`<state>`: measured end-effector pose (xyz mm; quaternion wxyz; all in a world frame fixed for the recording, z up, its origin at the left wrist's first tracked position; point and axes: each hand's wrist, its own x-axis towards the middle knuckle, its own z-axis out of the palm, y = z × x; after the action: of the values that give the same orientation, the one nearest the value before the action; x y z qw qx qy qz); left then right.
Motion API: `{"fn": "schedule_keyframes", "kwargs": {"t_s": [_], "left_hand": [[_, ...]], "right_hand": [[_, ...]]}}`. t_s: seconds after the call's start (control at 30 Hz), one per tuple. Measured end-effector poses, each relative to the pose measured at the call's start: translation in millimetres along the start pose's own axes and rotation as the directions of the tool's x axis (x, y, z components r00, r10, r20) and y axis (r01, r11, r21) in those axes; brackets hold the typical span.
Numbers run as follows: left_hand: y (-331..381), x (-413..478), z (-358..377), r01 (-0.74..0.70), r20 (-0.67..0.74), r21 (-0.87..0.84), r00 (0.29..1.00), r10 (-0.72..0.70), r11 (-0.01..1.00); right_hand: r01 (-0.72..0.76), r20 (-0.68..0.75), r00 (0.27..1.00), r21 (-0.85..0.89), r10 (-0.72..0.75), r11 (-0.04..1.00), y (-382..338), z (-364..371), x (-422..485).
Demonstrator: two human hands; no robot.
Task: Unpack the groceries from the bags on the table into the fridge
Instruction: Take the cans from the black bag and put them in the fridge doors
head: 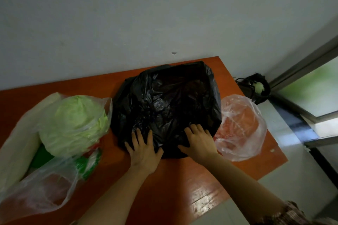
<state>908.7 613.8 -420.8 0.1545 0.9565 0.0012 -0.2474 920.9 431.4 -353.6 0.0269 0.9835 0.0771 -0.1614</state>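
Groceries sit in several plastic bags spread across the orange wooden desk (182,184), which stands against a pale grey wall (128,14). At the far left, a clear thin plastic bag (45,190) lies slumped at the desk's near edge, with something reddish showing dimly through it; the film is too cloudy to tell what it holds. Just behind it, a round pale-green cabbage (73,118) rests inside a white translucent plastic bag (20,142), and green and red packaged items (89,160) poke out below the cabbage.

In the middle lies a large crumpled black plastic bag (164,100), its contents hidden. The left hand (144,153) is laid flat on the black bag's near edge, fingers spread and open, pressing on the plastic rather than gripping it. The right hand (199,142) rests the same way just beside it, palm down, fingers splayed on the bag; a patterned knitted sleeve (285,213) shows at that arm's lower end.

To the right of the black bag, touching its side, a clear crinkled plastic bag (241,128) sits at the desk's right edge, the orange of the desk showing through. Beyond the desk, on the floor in the corner, a small black bag (256,86) holds something pale green, beside a grey metal door frame (301,67).
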Motion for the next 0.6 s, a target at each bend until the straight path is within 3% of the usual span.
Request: {"fn": "schedule_keyframes", "kwargs": {"t_s": [0.13,0.27,0.37,0.43,0.6], "left_hand": [[2,1,2,-0.015,0.013,0.013,1.0,0.015,1.0],[6,2,2,-0.032,0.04,0.004,0.999,0.032,0.999],[8,1,5,-0.054,0.049,0.02,0.997,0.053,0.998],[7,-1,7,-0.069,0.052,0.049,0.996,0.066,0.996],[2,-3,11,-0.097,0.067,0.103,0.994,0.091,0.99]], "right_hand": [[0.057,-0.037,0.998,0.005,-0.057,0.998,10,5,-16],[-0.003,-0.083,0.996,0.067,0.008,0.998,12,5,-24],[-0.015,-0.114,0.993,0.008,0.016,1.0,10,5,-20],[0.051,-0.15,0.987,-0.042,-0.056,0.998,9,4,-12],[0.212,0.064,0.976,-0.096,-0.206,0.973,-1,-16,7]]}}
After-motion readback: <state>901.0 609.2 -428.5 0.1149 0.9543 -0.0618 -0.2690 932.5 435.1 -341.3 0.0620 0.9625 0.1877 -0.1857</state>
